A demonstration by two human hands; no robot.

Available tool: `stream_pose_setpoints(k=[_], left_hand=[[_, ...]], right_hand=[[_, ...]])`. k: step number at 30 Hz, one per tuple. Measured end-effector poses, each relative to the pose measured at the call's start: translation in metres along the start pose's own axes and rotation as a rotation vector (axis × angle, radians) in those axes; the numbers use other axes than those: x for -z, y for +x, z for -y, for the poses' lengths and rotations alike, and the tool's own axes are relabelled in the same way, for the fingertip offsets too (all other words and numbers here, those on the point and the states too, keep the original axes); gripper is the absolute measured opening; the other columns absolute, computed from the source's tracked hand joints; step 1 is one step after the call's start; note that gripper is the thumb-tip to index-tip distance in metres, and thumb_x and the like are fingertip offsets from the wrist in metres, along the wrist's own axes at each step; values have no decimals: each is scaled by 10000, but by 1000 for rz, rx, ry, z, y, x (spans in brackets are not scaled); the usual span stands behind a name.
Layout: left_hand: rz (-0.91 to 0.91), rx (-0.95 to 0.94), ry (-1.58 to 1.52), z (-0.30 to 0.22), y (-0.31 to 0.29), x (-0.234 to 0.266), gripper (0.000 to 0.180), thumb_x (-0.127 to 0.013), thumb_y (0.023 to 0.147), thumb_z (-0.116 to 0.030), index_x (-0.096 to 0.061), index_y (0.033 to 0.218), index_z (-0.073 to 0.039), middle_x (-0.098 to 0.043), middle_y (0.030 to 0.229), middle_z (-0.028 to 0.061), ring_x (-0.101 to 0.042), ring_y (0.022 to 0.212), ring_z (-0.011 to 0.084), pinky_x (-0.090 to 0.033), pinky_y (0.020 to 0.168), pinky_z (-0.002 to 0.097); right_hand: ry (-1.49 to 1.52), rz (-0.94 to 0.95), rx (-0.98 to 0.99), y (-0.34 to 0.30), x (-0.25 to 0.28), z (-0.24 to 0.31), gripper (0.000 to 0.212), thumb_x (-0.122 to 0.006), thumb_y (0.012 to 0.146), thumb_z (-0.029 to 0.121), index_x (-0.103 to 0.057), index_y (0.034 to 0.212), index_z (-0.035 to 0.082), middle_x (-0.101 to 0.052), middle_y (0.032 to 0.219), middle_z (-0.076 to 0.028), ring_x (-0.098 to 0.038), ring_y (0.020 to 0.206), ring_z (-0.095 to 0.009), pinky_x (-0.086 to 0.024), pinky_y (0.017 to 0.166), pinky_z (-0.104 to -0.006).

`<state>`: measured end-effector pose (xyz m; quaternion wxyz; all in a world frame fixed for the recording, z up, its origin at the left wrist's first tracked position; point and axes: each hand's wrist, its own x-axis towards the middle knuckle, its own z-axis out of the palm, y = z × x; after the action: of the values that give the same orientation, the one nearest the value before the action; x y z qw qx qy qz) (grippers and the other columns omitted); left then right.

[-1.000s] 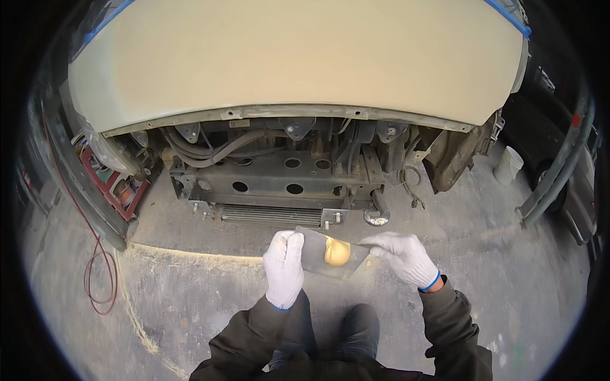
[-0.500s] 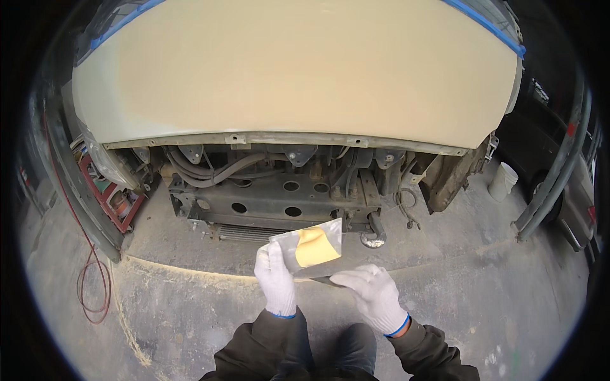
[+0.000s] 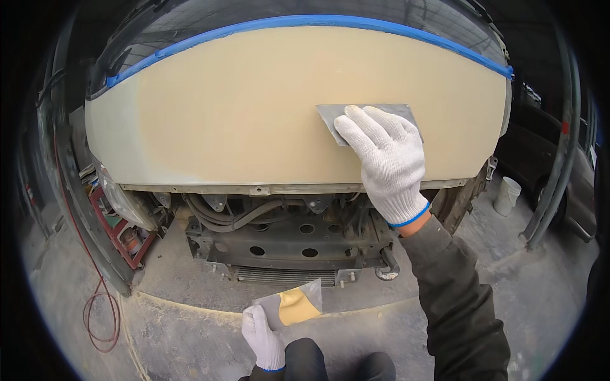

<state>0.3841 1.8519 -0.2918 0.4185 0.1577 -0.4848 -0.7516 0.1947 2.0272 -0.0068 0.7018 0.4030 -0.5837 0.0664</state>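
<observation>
Ahead of me stands a vehicle's front panel, coated in smooth tan filler with a paler patch at its left. My right hand, in a white knit glove, is closed on a grey flat spreader held up against the right half of the panel. Its fingers lie over the blade, and the blade's lower right part is hidden behind them. Low in front of my knees, my gloved left hand grips a grey flat plate by its left end. A lump of yellow putty sits on that plate.
Blue masking tape borders the panel's top below the windscreen. Under the panel are exposed hoses and a dark metal crossmember. A red cart and red hose are at left; a white bucket and dark car at right.
My right hand has gone up and right from beside the putty plate to the panel, with the spreader. My left hand has lowered with its plate. The view has tilted upward.
</observation>
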Motion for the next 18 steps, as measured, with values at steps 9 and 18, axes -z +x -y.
stream_pose_setpoints(k=[9, 18], left_hand=[[4, -45, 38, 4, 17, 15, 246, -532, 1106, -220, -591, 980, -17, -605, 914, 15, -524, 842, 79, -449, 768, 255], [-1, 20, 36, 14, 19, 10, 265, -535, 1105, -225, -567, 942, -19, -586, 896, 12, -510, 829, 78, -446, 758, 258]], right_hand=[[-11, -29, -6, -16, -5, 2, 388, -669, 791, 97, -739, 1173, 115, -729, 1203, -67, -676, 1116, -283, -514, 970, -450], [24, 31, -32, -31, -24, 22, 381, -692, 776, 102, -744, 1153, 125, -713, 1251, -49, -649, 1156, -272, -498, 995, -455]])
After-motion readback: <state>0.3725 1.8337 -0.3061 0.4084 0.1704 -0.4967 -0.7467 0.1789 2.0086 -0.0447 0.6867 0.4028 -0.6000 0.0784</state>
